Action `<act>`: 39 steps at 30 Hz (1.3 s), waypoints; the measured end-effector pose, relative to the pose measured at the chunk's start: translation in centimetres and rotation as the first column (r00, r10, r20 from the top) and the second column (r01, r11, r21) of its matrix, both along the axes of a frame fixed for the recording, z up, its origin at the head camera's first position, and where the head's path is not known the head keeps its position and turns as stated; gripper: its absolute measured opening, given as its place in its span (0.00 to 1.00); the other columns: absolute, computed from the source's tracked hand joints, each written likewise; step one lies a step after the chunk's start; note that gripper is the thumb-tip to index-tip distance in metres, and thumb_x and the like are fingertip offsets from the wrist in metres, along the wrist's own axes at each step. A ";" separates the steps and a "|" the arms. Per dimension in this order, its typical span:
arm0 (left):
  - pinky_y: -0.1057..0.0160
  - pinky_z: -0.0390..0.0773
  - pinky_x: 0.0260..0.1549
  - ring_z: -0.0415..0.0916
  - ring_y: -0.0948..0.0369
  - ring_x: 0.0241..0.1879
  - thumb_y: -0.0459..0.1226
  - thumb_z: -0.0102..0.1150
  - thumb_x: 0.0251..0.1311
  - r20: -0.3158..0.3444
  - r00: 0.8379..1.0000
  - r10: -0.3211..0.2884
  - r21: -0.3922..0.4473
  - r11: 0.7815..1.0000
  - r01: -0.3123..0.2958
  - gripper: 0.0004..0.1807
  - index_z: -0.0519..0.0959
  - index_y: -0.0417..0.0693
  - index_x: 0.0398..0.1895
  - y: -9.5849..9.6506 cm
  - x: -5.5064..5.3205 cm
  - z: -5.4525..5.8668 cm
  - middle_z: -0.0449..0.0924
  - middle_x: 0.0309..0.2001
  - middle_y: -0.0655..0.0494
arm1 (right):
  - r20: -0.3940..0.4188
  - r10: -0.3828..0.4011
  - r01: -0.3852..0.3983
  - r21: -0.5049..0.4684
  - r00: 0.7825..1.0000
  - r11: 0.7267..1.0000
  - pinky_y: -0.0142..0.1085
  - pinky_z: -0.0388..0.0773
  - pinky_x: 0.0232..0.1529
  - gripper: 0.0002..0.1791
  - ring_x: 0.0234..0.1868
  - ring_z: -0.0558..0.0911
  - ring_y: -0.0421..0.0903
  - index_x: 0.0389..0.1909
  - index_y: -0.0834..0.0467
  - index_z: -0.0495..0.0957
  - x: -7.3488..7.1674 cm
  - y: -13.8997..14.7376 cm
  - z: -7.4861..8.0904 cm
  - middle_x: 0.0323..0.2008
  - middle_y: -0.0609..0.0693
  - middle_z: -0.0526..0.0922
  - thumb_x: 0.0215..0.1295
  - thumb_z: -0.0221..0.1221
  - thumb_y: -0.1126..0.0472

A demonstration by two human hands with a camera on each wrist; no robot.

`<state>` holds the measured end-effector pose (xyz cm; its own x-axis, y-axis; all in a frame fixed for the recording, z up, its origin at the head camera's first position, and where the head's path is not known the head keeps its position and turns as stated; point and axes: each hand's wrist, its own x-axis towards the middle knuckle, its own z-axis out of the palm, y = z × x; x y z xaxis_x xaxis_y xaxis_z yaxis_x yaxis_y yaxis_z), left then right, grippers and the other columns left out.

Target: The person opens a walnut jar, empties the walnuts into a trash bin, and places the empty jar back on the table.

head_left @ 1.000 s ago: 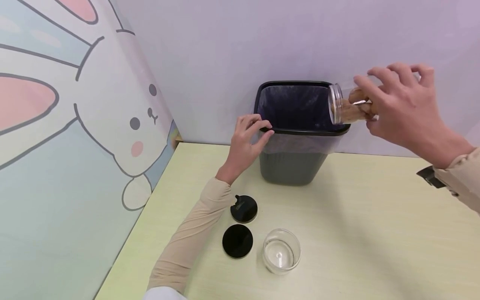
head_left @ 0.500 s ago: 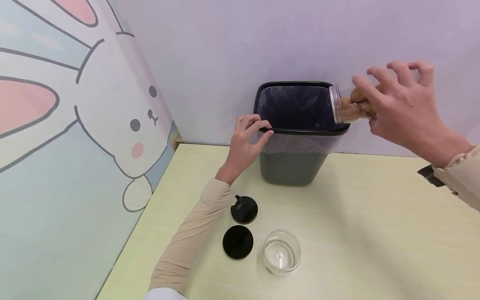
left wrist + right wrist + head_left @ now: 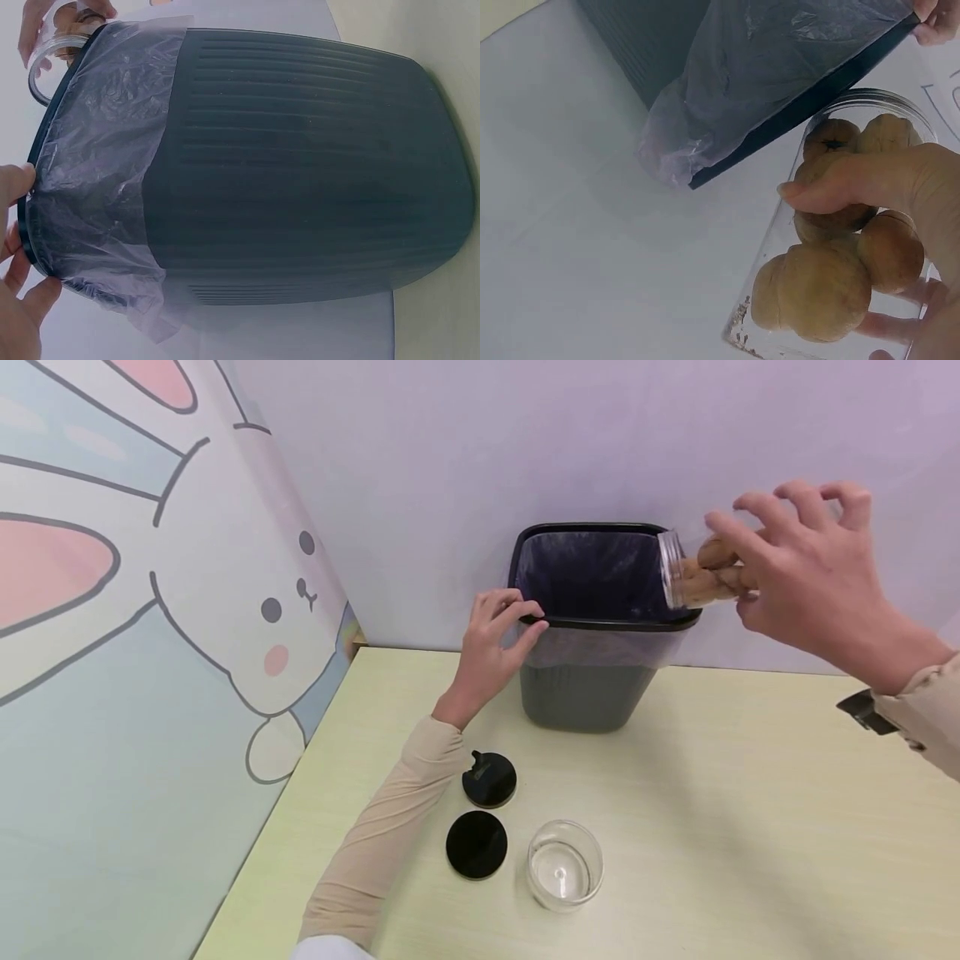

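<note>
My left hand (image 3: 489,645) pinches the black rim of a dark grey trash bin (image 3: 577,697) at its near left corner. A translucent bag (image 3: 105,135) lines the bin and folds over its outside. In my right hand (image 3: 817,578) is a clear jar (image 3: 670,570), gripped from above and tipped sideways. Its open mouth points left, over the bin's right rim. Several round brown, walnut-like pieces (image 3: 825,292) lie inside the jar, some with dark cracks. The right wrist view shows the thumb across the jar's side, with dark crumbs near its base.
Two black round lids (image 3: 476,844) lie on the pale yellow table (image 3: 750,827), near my left forearm. Beside them stands a clear glass cup (image 3: 564,867). The bin stands against the back wall (image 3: 420,485); a rabbit mural (image 3: 225,593) covers the left wall.
The jar tilts slightly back and forth over the bin's rim, and the brown pieces shift a little inside it. The left hand stays on the rim.
</note>
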<state>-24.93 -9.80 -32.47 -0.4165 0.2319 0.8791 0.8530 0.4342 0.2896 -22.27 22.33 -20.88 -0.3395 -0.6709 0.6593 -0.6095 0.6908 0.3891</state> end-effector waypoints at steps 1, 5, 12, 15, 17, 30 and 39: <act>0.59 0.67 0.43 0.62 0.53 0.45 0.36 0.63 0.58 0.000 1.000 -0.001 0.001 1.000 0.001 0.04 0.81 0.46 0.36 0.0 0.0 0.0 0.71 0.42 0.52 | 0.005 0.001 -0.001 0.001 1.000 1.000 0.66 0.52 0.48 0.43 0.49 0.64 0.71 0.59 0.62 0.66 0.0 0.0 0.0 0.50 0.68 0.69 0.28 0.54 0.70; 0.60 0.67 0.43 0.62 0.53 0.44 0.36 0.64 0.58 0.000 1.000 -0.003 0.004 1.000 0.003 0.04 0.81 0.46 0.36 -0.1 -0.1 -0.1 0.71 0.42 0.52 | 0.007 0.005 -0.005 0.010 1.000 1.000 0.67 0.52 0.48 0.44 0.49 0.64 0.71 0.60 0.62 0.66 0.0 0.0 0.1 0.50 0.69 0.69 0.27 0.54 0.70; 0.60 0.68 0.43 0.62 0.53 0.45 0.36 0.64 0.58 0.003 1.000 -0.005 0.006 1.000 0.005 0.05 0.81 0.46 0.36 -0.1 0.1 -0.1 0.71 0.42 0.52 | 0.009 -0.005 0.005 0.007 1.000 1.000 0.66 0.53 0.49 0.44 0.48 0.64 0.69 0.58 0.61 0.67 -0.1 0.1 0.2 0.50 0.67 0.70 0.25 0.55 0.70; 0.59 0.67 0.43 0.62 0.53 0.45 0.36 0.64 0.58 0.001 1.000 -0.010 0.006 1.000 0.010 0.05 0.81 0.46 0.36 -0.1 0.1 -0.1 0.71 0.42 0.52 | 0.005 -0.003 0.003 0.016 1.000 1.000 0.66 0.53 0.48 0.45 0.48 0.65 0.69 0.57 0.61 0.67 -0.1 0.2 0.3 0.49 0.67 0.70 0.24 0.55 0.70; 0.59 0.67 0.43 0.62 0.53 0.45 0.36 0.64 0.58 0.000 1.000 -0.011 0.007 1.000 0.011 0.05 0.81 0.46 0.36 -0.1 0.1 -0.1 0.71 0.42 0.52 | 0.007 -0.006 0.006 0.027 1.000 1.000 0.66 0.54 0.48 0.45 0.47 0.65 0.69 0.58 0.61 0.67 -0.2 0.2 0.4 0.49 0.67 0.70 0.23 0.56 0.71; 0.59 0.67 0.43 0.61 0.53 0.44 0.35 0.64 0.58 -0.003 1.000 -0.013 0.015 1.000 0.013 0.05 0.81 0.45 0.36 -0.1 0.2 0.1 0.71 0.42 0.51 | 0.014 -0.032 0.031 0.057 0.999 0.998 0.66 0.54 0.47 0.45 0.46 0.66 0.68 0.57 0.62 0.67 -0.5 0.3 0.7 0.48 0.67 0.71 0.23 0.57 0.72; 0.59 0.67 0.43 0.62 0.53 0.45 0.35 0.64 0.58 -0.003 1.000 -0.017 0.024 1.000 0.017 0.05 0.81 0.45 0.35 0.0 0.0 0.1 0.71 0.41 0.51 | 0.028 -0.033 0.031 0.055 0.999 0.998 0.65 0.54 0.50 0.45 0.47 0.66 0.67 0.55 0.62 0.69 -0.8 0.3 0.7 0.48 0.67 0.71 0.20 0.57 0.72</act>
<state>-24.92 -9.83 -32.35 -0.4104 0.2174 0.8856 0.8610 0.4124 0.2978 -23.10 22.64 -20.14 -0.3796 -0.6941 0.6117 -0.5988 0.6883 0.4095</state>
